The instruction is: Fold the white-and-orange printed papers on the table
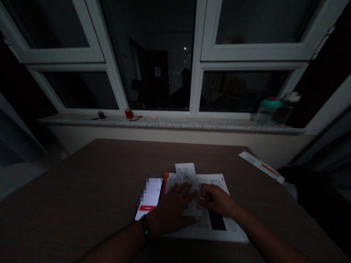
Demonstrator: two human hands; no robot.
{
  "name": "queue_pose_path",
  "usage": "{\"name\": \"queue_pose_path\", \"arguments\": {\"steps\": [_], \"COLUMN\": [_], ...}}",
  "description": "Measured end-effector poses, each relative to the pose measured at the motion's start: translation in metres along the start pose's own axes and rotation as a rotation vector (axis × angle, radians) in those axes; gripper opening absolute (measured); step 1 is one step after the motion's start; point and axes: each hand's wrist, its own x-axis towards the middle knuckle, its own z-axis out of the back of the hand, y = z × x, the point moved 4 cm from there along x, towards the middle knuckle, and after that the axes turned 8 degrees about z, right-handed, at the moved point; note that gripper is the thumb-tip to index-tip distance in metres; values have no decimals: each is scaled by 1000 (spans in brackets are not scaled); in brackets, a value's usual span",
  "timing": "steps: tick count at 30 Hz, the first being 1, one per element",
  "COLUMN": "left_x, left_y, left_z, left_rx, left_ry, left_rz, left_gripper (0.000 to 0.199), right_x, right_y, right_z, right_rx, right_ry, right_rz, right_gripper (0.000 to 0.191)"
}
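Printed pages with orange edging, like a booklet (234, 230), lie on the dark table in front of me. A narrow printed paper strip (185, 168) rests over them, sticking out past their top edge. My left hand (175, 206) is laid flat on the strip and pages, fingers spread, with a dark band at its wrist. Beside it, my right hand (216, 199) is closed in a pinch near the strip's right edge. Something small and pale shows at those fingertips, too dim to name. To the left of the pages is a phone (152, 195) with its screen lit.
A white strip with an orange patch (260, 166) lies along the right table edge (298, 201). On the speckled windowsill (170, 123) stand a small red jar (128, 113), a dark small object (101, 114) and a teal-lidded bottle (268, 109) beside another clear bottle (286, 107).
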Motion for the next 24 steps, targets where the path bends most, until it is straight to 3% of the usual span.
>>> {"name": "queue_pose_path", "arguments": {"steps": [6, 13, 18, 21, 24], "left_x": [0, 0, 0, 0, 1], "left_y": [0, -3, -4, -2, 3], "left_z": [1, 5, 5, 3, 1], "left_rx": [-7, 3, -7, 13, 52], "left_ry": [12, 48, 61, 38, -13], "left_rz": [5, 27, 14, 15, 23], "left_gripper": [78, 80, 85, 76, 65], "right_x": [1, -4, -5, -4, 1], "right_y": [-3, 6, 11, 9, 2], "right_z": [-1, -1, -1, 0, 2], "right_rx": [42, 33, 23, 5, 1], "right_ry": [4, 161, 197, 143, 6], "right_rz": [-25, 50, 86, 87, 42], "right_gripper": [20, 22, 25, 25, 18]}}
